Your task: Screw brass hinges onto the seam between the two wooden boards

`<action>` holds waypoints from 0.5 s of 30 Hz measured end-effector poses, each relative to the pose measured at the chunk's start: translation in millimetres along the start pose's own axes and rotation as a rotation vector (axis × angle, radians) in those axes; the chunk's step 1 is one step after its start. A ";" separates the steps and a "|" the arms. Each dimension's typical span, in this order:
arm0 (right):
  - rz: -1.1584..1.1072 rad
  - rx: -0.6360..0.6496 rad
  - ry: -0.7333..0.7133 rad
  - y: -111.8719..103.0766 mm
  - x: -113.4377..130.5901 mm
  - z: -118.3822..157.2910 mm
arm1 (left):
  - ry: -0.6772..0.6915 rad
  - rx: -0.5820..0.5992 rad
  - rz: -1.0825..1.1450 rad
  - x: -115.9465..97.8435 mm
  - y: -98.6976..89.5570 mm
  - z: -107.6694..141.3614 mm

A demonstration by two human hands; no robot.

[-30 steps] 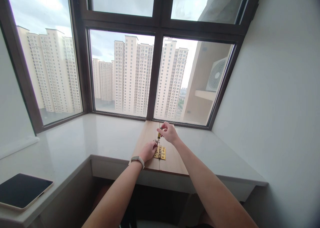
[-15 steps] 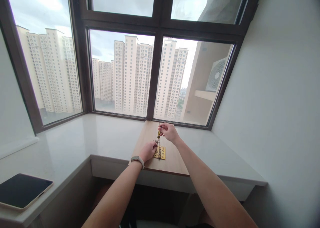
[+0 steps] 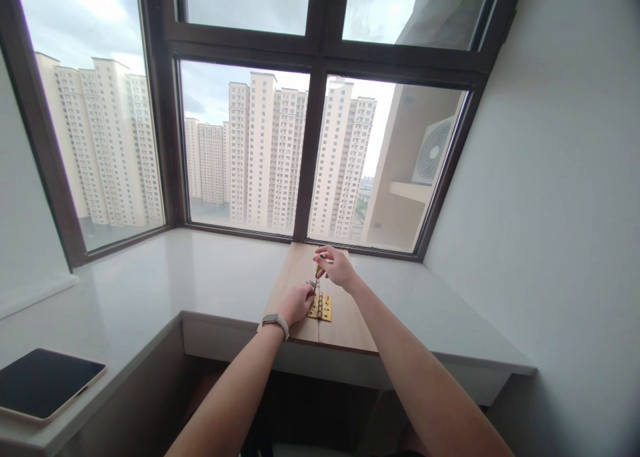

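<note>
While the right hand (image 3: 339,267) gripped a screwdriver (image 3: 317,271) just below the frame's centre, the left hand (image 3: 297,301) lay beside its shaft, at a hinge (image 3: 326,307); whether those fingers pinched anything was unclear. The hinge straddled the seam between two boards (image 3: 351,323). A tablet (image 3: 50,382) rested at lower left.

Soft daylight through window (image 3: 310,143), dim below counter (image 3: 225,277), wide-angle stretch toward edges

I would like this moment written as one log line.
right hand: holds screwdriver; left hand: at gold hinge; gold hinge: across seam of wooden boards; tablet: on white sill
</note>
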State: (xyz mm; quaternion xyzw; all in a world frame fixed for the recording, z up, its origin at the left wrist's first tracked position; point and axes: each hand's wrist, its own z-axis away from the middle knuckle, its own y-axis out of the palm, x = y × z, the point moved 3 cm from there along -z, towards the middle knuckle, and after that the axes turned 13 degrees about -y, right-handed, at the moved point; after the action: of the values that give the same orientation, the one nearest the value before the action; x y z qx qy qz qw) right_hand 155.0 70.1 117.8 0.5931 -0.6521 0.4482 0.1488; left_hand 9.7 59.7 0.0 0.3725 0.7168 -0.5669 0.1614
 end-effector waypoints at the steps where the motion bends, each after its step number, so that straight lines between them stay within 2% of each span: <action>1: -0.039 0.025 0.013 0.4 0.5 0.1 | 0.000 0.001 -0.001 0.2 0.2 -0.1; 6: -0.137 0.055 0.058 0.3 0.9 0.3 | -0.010 -0.004 -0.019 3.2 2.4 -1.0; 15: 0.099 -0.078 -0.008 -6.1 -13.6 -4.8 | -0.009 -0.003 -0.021 5.4 4.6 -1.9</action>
State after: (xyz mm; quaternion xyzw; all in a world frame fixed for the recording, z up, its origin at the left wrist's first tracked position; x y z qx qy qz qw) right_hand 162.3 83.1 113.1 0.5557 -0.6980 0.4271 0.1470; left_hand 9.8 63.7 -6.1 0.3622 0.7208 -0.5692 0.1591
